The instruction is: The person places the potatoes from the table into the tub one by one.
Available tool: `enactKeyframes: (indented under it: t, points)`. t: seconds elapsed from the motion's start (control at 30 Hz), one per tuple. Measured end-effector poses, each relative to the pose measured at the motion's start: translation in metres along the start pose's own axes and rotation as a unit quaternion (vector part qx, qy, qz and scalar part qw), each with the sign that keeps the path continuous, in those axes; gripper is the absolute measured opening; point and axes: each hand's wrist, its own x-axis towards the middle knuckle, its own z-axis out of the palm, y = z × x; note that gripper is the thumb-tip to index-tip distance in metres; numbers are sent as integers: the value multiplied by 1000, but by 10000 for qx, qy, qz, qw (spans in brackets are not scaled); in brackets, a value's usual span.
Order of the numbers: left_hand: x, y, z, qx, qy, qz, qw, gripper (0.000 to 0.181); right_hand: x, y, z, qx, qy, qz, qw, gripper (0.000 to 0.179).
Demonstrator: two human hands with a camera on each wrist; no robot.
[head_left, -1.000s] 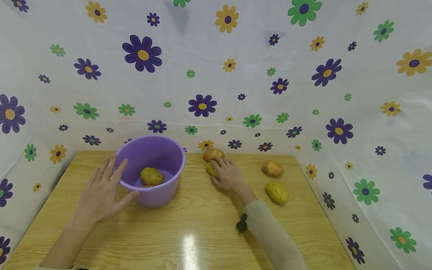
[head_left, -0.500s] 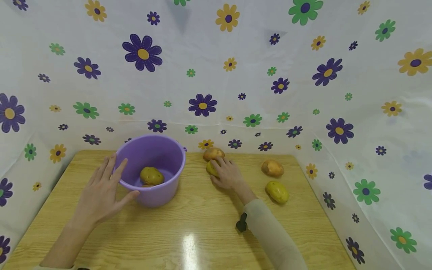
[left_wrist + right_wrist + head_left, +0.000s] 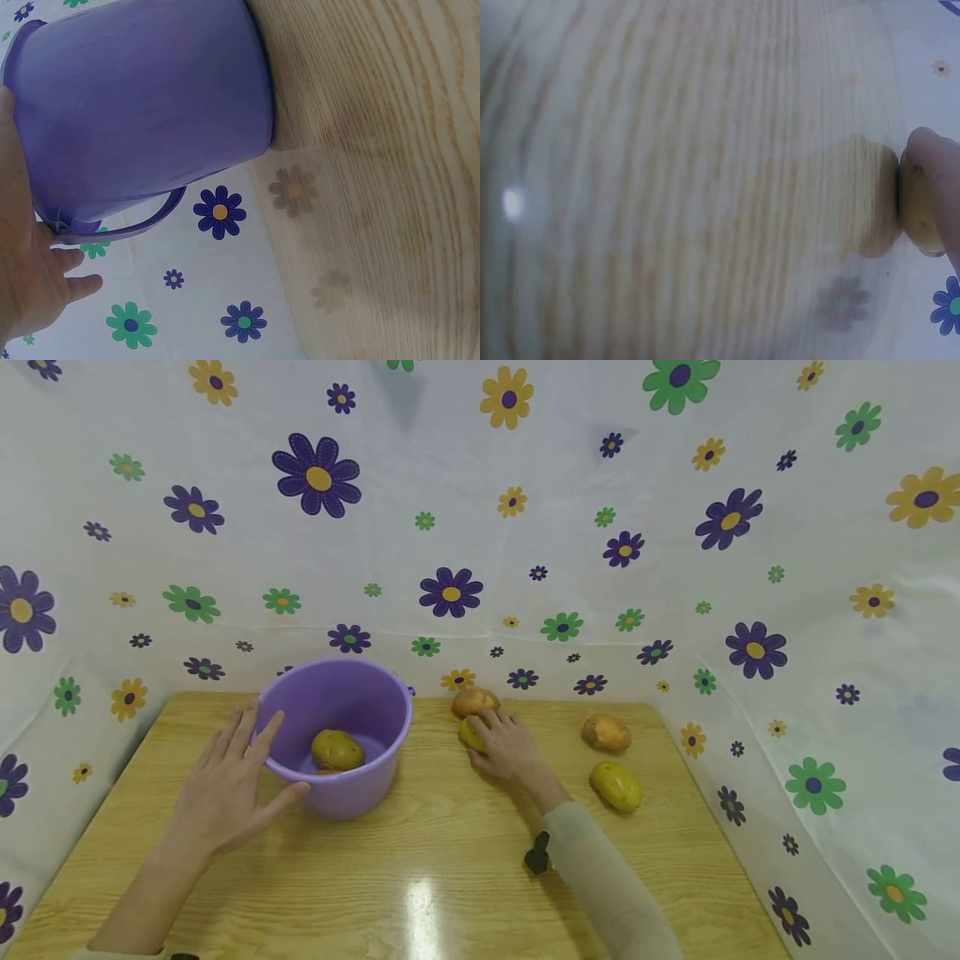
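Observation:
My left hand (image 3: 220, 785) lies against the left side of a purple bucket (image 3: 345, 797), fingers fairly straight and spread at its rim. The left wrist view shows the bucket's outer wall (image 3: 150, 105) and its hanging handle (image 3: 154, 221). A yellow-green potato (image 3: 337, 750) sits inside the bucket, with part of a brownish thing beneath it mostly hidden by the rim. My right hand (image 3: 510, 747) grips a yellow-green potato (image 3: 469, 737) on the table, thumb and fingers around it. Just behind is a brown potato (image 3: 474, 701). The right wrist view catches the gripped potato (image 3: 919, 202) at its edge.
Farther right on the wooden table (image 3: 360, 885) lie a brown potato (image 3: 606, 733) and a yellow-green potato (image 3: 617, 787). A flower-patterned white cloth (image 3: 420, 468) encloses the table at the back and sides. A dark strap end (image 3: 537, 855) hangs by the right sleeve.

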Motion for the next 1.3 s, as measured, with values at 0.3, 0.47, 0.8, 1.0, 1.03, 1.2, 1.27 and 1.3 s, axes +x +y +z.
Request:
enactKeyframes:
  t: [0.3,0.47,0.8,1.0,1.03,1.2,1.27,1.3]
  points:
    - [0,0,0,56,-24,-3,10000,101,-3,0,-2,-9,128,-89,9999,53]
    - [1,0,-1,49,4,16,10000,101,-6,0,-2,88,71,-84,9999,55]
    - [1,1,-1,40,-63,-18,10000,101,-15,-1,0,3,465,-221,9987,53]
    - [1,1,-2,41,-34,-32,10000,101,-20,-2,-1,-204,540,-318,9978,56]
    - [1,1,-2,38,-32,-32,10000,101,-21,-2,-1,-210,551,-339,9977,56]
    - [1,1,-2,39,5,-2,10000,101,-24,-3,-2,-253,557,-417,9973,57]
    - [1,1,-2,45,19,15,10000,101,-25,-4,-2,-241,549,-429,9973,58]
    - [1,1,-2,52,28,28,10000,101,-25,-4,-3,-223,546,-437,9973,58]
